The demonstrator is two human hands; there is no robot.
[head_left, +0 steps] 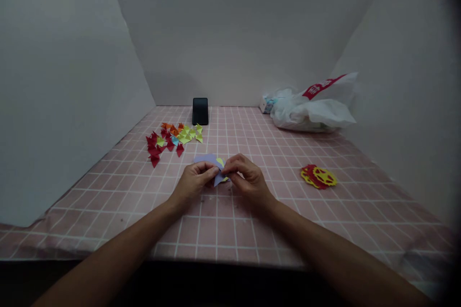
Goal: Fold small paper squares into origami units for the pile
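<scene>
Both my hands meet over the middle of the table, pinching a piece of purple paper [218,180] between them. My left hand [195,178] is closed on its left side, thumb on top. From the right, my right hand [248,177] grips the other side with thumb and fingertips. A second purple sheet [205,158] shows just behind my left fingers. Bits of yellow paper [220,161] show beside the purple; whether they are joined to it I cannot tell. My fingers hide part of the fold.
Several folded red papers [154,148], with yellow ones [186,135] and orange ones [174,129], lie at the left. A phone [200,111] leans at the back. A white plastic bag [309,110] lies back right, near yellow and red cut-out discs [324,177]. White walls enclose the checked tablecloth [252,129].
</scene>
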